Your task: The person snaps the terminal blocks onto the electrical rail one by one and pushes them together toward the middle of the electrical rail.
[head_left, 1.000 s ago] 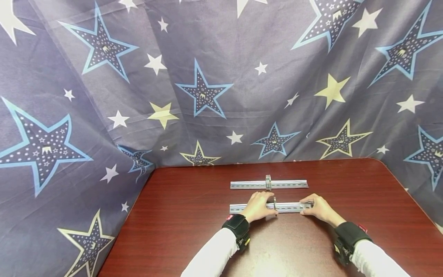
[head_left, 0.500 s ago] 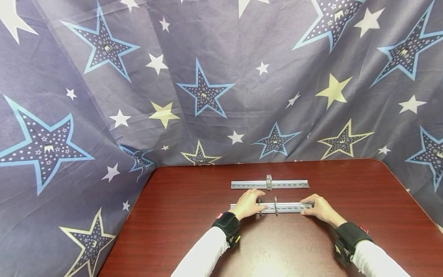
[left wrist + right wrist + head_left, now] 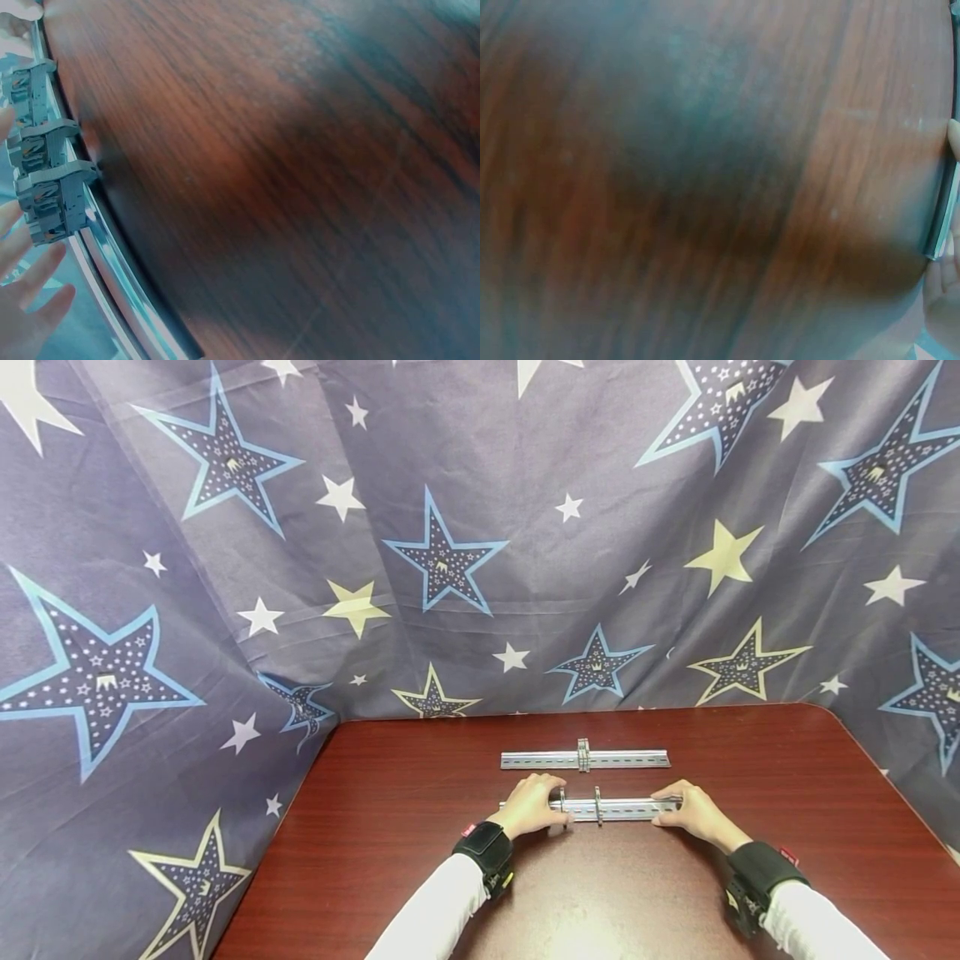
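A slotted metal DIN rail (image 3: 630, 810) lies across the table, carrying narrow grey terminal blocks (image 3: 598, 807). My left hand (image 3: 527, 806) is over the rail's left part, just left of the leftmost terminal block (image 3: 563, 807). In the left wrist view its fingers (image 3: 46, 274) are spread and fairly straight beside the nearest terminal block (image 3: 56, 199), not curled round it. With thumb and fingers my right hand (image 3: 693, 814) grips the rail's right end. Only the rail's end (image 3: 943, 214) and part of that hand show in the right wrist view.
Behind the front rail lies a second DIN rail (image 3: 626, 759), parallel to it, with a cluster of terminal blocks (image 3: 582, 755) near its middle. Both lie on a reddish-brown wooden table (image 3: 405, 827). A grey star-patterned cloth (image 3: 480, 527) hangs at the table's back and sides.
My left hand has moved left along the front rail. A terminal block hidden behind it now shows left of the other one. The right hand has stayed on the rail's end.
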Demonstrator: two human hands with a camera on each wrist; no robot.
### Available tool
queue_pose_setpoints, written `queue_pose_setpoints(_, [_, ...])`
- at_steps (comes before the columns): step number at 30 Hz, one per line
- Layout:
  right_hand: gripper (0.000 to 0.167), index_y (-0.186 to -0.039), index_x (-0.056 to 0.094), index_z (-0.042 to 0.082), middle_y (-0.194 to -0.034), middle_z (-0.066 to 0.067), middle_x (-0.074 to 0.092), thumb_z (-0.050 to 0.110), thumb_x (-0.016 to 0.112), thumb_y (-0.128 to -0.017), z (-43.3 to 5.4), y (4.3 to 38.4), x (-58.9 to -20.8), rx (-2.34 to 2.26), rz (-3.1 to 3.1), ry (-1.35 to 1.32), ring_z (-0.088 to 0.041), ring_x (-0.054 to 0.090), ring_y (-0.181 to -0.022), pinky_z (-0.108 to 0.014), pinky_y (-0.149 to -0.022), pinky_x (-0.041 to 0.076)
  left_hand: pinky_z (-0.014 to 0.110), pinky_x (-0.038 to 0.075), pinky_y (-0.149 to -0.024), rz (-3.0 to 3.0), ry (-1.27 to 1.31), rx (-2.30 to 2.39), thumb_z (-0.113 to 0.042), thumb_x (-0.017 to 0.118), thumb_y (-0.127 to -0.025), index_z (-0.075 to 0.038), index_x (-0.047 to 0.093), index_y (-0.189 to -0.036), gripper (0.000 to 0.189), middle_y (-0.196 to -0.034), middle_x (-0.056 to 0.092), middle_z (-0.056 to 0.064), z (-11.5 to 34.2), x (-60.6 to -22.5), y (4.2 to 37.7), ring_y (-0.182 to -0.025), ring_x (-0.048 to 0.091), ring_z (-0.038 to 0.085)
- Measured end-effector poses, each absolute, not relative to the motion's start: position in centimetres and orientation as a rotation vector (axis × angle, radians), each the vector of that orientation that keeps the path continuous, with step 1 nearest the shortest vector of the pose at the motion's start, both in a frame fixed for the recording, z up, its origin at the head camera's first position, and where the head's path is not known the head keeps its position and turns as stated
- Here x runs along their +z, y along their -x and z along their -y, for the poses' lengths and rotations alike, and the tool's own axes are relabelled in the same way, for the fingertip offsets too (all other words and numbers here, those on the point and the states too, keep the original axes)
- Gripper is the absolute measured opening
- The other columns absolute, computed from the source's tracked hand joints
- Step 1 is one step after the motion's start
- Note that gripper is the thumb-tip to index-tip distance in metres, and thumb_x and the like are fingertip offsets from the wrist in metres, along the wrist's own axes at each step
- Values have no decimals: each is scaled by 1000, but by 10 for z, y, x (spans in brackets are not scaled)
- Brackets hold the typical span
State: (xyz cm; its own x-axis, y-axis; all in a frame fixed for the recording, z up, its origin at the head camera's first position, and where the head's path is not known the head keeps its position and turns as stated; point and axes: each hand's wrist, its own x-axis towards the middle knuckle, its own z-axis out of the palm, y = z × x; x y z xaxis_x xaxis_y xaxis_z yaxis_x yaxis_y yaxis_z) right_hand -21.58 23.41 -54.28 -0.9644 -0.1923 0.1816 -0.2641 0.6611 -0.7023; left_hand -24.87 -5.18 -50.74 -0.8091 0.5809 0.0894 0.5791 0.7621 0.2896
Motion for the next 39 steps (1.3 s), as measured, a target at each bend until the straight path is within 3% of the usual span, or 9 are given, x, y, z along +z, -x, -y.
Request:
queue_pose_setpoints(23, [34, -91, 67, -1, -89, -13, 61, 12, 77, -61, -236, 217, -545, 1216, 2796, -393, -30, 55, -87, -39, -74, 42, 27, 39, -78, -2951, -1006, 521, -31, 77, -61, -10, 62, -104, 50, -92, 64, -1, 50, -512, 251, -85, 55, 14])
queue_pose_setpoints(39, [33, -89, 68, 0, -87, -11, 61, 13, 77, -60, -237, 219, -548, 1193, 2769, -413, -29, 55, -85, -37, -73, 43, 23, 41, -76, -2973, -1051, 542, -31, 79, -59, -9, 62, -102, 51, -88, 65, 0, 45, -516, 252, -82, 58, 14])
